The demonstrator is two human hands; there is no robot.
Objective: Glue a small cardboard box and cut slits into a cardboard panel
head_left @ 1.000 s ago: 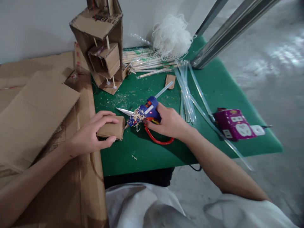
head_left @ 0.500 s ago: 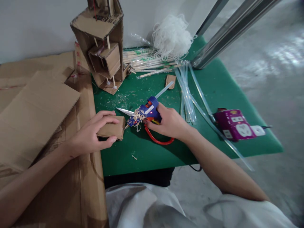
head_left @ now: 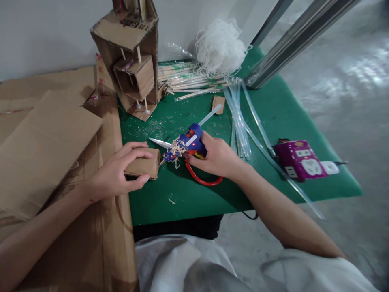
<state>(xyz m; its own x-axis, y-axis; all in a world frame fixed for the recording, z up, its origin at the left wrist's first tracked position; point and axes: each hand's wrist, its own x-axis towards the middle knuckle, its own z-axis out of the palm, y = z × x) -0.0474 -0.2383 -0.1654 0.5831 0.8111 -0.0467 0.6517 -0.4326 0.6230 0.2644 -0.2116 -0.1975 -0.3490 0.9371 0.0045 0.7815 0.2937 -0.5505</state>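
A small cardboard box [head_left: 143, 165] lies on the green tabletop, and my left hand [head_left: 121, 170] grips it with thumb and fingers on opposite sides. In my right hand [head_left: 217, 158] is a blue hot glue gun [head_left: 193, 138], its nozzle at the box's right edge. Whether the tip touches the cardboard I cannot tell. Dried glue strands and shavings cling to the gun's front, a clear glue stick [head_left: 210, 114] juts from its back, and a small red light shows on its side. Beneath the gun lie scissors [head_left: 204, 181] with red handles, their blade pointing left.
A tall cardboard structure [head_left: 101, 38] with wooden sticks stands at the back. Behind are packed wooden sticks [head_left: 194, 83] and a white string heap [head_left: 221, 48]. Loose glue sticks [head_left: 241, 129] and a purple power strip [head_left: 299, 160] lie right. Cardboard sheets [head_left: 48, 150] cover the left; a metal post [head_left: 291, 44] rises behind.
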